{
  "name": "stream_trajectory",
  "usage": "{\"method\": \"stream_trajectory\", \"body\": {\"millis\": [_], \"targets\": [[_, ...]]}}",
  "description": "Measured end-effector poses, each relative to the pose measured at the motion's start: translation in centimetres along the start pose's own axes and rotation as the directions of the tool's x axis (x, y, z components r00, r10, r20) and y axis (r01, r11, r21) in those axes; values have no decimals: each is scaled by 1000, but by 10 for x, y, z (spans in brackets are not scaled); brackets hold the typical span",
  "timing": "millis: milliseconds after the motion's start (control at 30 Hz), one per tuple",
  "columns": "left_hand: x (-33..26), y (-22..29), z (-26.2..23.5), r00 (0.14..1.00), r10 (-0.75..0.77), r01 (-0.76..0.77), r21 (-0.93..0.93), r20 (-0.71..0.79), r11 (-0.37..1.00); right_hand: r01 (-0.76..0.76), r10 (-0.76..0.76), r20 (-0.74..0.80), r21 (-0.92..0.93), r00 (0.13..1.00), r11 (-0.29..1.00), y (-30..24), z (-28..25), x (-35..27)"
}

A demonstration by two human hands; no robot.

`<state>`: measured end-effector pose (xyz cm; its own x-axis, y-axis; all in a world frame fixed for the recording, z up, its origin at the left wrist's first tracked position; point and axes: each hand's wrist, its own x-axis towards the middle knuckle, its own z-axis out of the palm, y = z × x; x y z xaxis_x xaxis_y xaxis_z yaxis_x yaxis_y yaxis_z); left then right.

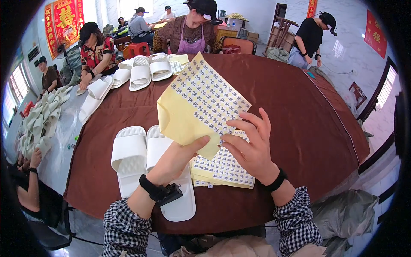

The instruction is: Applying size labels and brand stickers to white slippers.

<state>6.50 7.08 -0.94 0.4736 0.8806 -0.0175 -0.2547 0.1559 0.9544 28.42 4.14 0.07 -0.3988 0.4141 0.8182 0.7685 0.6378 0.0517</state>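
While lifted (half-folded), sticker sheet (201, 103) between both hands.

Open brown tablecloth (299, 120) right of and beyond the lifted sticker sheet (201, 103); blocked leftward by white slippers (145, 162), ahead-left by more slippers (145, 70), below by stacked sheets (222, 169).

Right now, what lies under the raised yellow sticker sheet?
Under the raised sticker sheet lies a flat stack of sticker sheets on the brown tablecloth. The left hand and right hand cover part of the stack.
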Motion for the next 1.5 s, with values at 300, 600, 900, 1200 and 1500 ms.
{"method": "stream_trajectory", "body": {"millis": [300,600,900,1200,1500], "targets": [[-6,4,8,999,30,-28,69,-22,997,-6,6,-4,66,1000,998,0,0,1],[-9,2,9,983,182,-150,441,-32,885,-43,42,12,89,999,995,-1,2,0],[-10,0,10,970,244,-209,475,-13,855,-76,74,33,94,997,993,-1,4,-1],[-12,2,12,971,236,-197,482,-23,854,-75,74,16,83,997,994,-1,4,-2],[-11,2,9,983,185,-157,443,-21,883,-69,66,35,97,997,993,-2,4,-2]]}}
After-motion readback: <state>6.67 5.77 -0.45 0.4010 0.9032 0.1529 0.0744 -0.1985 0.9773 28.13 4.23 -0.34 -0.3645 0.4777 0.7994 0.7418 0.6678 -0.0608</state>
